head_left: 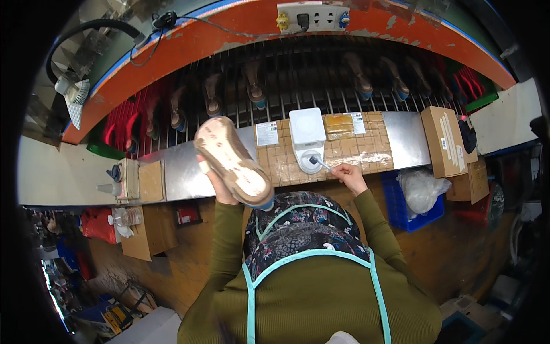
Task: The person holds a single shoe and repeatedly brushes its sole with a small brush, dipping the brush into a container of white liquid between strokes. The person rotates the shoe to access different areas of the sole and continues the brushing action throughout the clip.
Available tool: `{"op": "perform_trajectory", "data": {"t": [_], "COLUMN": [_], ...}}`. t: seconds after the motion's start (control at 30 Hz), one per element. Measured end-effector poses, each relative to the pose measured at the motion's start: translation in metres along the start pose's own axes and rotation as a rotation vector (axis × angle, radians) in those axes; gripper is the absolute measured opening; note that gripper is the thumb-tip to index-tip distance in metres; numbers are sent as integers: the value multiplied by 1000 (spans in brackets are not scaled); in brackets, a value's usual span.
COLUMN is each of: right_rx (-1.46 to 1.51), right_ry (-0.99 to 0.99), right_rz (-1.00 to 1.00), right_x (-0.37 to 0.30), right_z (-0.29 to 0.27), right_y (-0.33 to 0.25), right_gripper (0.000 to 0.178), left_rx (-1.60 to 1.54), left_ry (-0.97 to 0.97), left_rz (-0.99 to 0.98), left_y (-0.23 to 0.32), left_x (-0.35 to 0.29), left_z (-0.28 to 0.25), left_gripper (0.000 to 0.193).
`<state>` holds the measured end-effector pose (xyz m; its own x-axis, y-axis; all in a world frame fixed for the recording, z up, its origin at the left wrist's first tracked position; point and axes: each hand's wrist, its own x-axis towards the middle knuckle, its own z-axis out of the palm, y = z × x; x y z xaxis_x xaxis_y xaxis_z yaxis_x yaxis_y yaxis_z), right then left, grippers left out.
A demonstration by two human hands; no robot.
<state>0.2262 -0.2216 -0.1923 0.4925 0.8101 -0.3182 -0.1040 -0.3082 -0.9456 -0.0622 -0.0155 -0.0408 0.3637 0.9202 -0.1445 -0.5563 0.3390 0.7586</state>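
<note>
My left hand (220, 186) is wrapped round a brown shoe upper on a last (228, 153), raised above the bench's front edge. Its pale underside faces up, and a bit of blue shows at the end nearest me. Between the fingers of my right hand (351, 177) is the thin handle of a small brush (324, 164). The brush's dark head rests in the round front cup of a white dispenser (307, 129) with a square container on top. That dispenser stands on a taped cardboard sheet (355, 153).
Behind the bench, a roller conveyor (309, 69) carries several lasted shoes, among them one shoe (255, 86) left of the dispenser. An open cardboard box (444, 140) stands at the right. Below it sits a blue crate (412, 215) holding a plastic bag. A small lidded carton (129, 180) is at the left.
</note>
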Motion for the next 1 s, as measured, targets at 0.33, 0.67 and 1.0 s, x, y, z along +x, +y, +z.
{"op": "perform_trajectory", "data": {"t": [0.33,0.67,1.0], "right_rx": [-500,-366,-500], "right_ry": [462,358,397], "right_rz": [-1100,-957,-1173], "right_x": [-70,-64,-30], "right_z": [60,88,97], "right_y": [-252,-264,-287], "right_gripper": [18,16,17], "left_rx": [108,400,478], "left_ry": [-350,-418,-431], "left_rz": [43,195,221], "left_y": [13,10,27], "left_x": [-2,-12,-9], "left_z": [77,75,61], "left_gripper": [95,85,78]}}
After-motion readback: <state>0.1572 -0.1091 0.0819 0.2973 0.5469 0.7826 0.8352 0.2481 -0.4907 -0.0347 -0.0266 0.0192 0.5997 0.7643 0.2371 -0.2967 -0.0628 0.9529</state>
